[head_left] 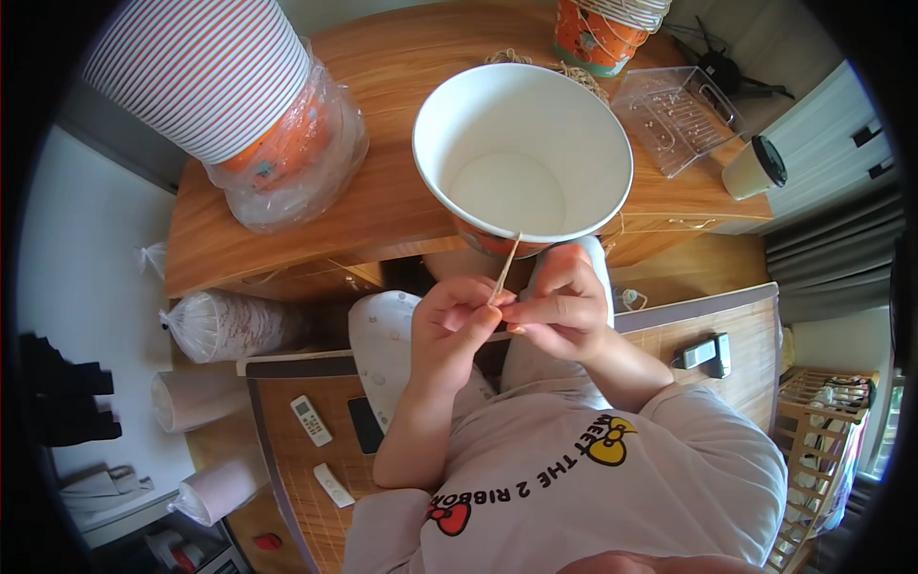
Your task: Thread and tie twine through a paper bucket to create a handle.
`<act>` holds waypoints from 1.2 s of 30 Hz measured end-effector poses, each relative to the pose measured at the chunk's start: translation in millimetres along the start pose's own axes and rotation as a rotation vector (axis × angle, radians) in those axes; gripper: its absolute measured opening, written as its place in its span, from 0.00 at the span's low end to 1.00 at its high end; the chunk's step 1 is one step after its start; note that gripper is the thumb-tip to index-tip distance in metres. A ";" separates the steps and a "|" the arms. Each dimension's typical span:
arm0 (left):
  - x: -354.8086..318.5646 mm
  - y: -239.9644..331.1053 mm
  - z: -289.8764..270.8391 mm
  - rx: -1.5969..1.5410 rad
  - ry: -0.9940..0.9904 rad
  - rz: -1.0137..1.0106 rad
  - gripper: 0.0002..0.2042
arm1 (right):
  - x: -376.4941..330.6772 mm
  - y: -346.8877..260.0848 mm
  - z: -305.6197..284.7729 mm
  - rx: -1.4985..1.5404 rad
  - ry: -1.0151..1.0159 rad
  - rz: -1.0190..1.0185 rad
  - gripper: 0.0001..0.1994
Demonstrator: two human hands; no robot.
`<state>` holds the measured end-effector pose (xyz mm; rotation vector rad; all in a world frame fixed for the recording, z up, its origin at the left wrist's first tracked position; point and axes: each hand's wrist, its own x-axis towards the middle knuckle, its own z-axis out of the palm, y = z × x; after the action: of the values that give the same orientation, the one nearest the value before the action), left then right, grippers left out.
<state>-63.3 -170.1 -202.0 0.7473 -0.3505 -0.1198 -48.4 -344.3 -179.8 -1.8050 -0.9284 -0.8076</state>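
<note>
A large paper bucket (pixel 521 120) with a white inside stands on the near edge of the wooden desk, its open top tilted toward me. From the near part of its rim a thin tan cord (pixel 509 260) runs down to my fingers. My left hand (pixel 457 320) pinches the cord between thumb and forefinger. Close against it, my right hand (pixel 566 304) has its fingertips pressed together at the cord's lower end. The fingers hide that end, so a knot or loop there cannot be made out.
On the desk (pixel 402 86), a tall bucket stack (pixel 206 86) in a clear bag stands left. Behind the bucket lie loose cords (pixel 579 78); to the right are handled buckets (pixel 598 43), a clear plastic box (pixel 669 124) and a lidded cup (pixel 751 170). A remote control (pixel 311 421) lies beside me.
</note>
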 end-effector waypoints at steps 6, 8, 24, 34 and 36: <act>-3.5 -2.8 -0.3 0.107 0.053 0.008 0.07 | -4.7 -2.8 6.1 -0.049 0.100 0.074 0.10; -5.0 -2.0 2.6 0.084 0.061 -0.003 0.08 | -5.8 -3.1 6.3 -0.060 0.115 0.074 0.10; -7.1 9.8 18.6 0.355 0.057 0.157 0.06 | 5.1 -9.4 7.9 -0.043 0.159 0.023 0.09; -0.4 42.4 33.0 1.061 0.161 0.657 0.11 | 48.8 -27.9 -0.6 -0.253 0.109 -0.200 0.10; 4.9 45.8 32.7 1.110 0.145 0.761 0.11 | 57.1 -32.6 -0.7 -0.305 0.075 -0.213 0.13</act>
<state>-71.1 -158.9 -147.2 1.6428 -0.5407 0.9157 -47.8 -321.2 -118.3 -1.9390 -1.0024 -1.1966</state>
